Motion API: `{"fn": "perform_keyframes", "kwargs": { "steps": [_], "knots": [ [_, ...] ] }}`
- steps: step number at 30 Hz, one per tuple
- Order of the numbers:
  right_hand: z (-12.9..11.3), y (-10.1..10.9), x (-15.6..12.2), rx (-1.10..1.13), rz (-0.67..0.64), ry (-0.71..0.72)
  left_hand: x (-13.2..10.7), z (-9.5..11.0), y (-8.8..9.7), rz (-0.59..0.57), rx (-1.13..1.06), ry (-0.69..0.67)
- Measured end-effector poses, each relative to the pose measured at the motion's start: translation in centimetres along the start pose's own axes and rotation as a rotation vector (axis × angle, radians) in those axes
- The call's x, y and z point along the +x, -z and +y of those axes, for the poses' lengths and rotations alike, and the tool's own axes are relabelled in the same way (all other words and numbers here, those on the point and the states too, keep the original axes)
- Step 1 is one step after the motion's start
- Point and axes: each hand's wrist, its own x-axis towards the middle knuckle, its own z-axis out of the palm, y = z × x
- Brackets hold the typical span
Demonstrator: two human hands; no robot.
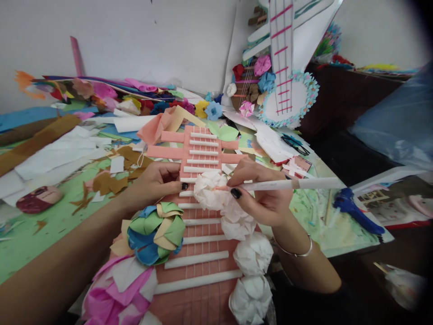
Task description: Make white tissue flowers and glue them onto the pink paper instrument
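Note:
A pink paper guitar (203, 253) with white rolled strips across its neck lies in front of me. My left hand (154, 180) rests on its left edge, fingers curled against the pink paper beside a white strip. My right hand (260, 194) pinches a long white paper stick (291, 184) and touches its tip to the topmost white paper flower (211, 189). More white paper flowers (252, 253) run down the guitar's right side. A green, blue and tan paper flower (157, 232) and a pink and white one (118, 289) sit on the left side.
A blue glue gun (355, 210) lies on the green mat (40, 225) at the right. A second decorated paper guitar (287, 58) leans against the wall. Coloured paper scraps and flowers (101, 97) pile at the back left. Black glasses (296, 143) lie nearby.

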Motion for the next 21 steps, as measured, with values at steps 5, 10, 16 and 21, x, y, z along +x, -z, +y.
{"fn": "perform_keyframes", "kwargs": {
  "steps": [5,10,16,21],
  "knots": [
    [-0.1,0.05,-0.13,-0.074,-0.069,-0.018,-0.02,0.04,0.06,-0.018,-0.008,0.005],
    [-0.23,0.01,-0.03,-0.087,-0.064,-0.025,0.02,-0.08,0.21,-0.057,-0.013,-0.023],
    [-0.32,-0.1,0.24,-0.036,-0.049,0.01,0.01,0.08,0.08,-0.032,-0.021,-0.008],
    [-0.2,-0.08,0.17,-0.049,-0.051,0.004,0.16,0.04,0.16,0.019,0.027,0.019]
  ]
}}
